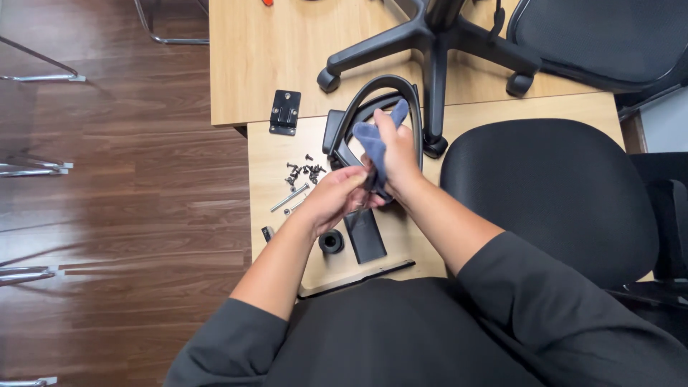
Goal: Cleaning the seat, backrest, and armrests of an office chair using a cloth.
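Workshop: chair parts (430, 50), screws (304, 172)

No packages, labels, signs or screens are visible.

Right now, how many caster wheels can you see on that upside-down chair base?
3. One caster is at the left arm's end, one is nearest the right hand, and one is at the right by the black seat. Others may be hidden beyond the top edge.
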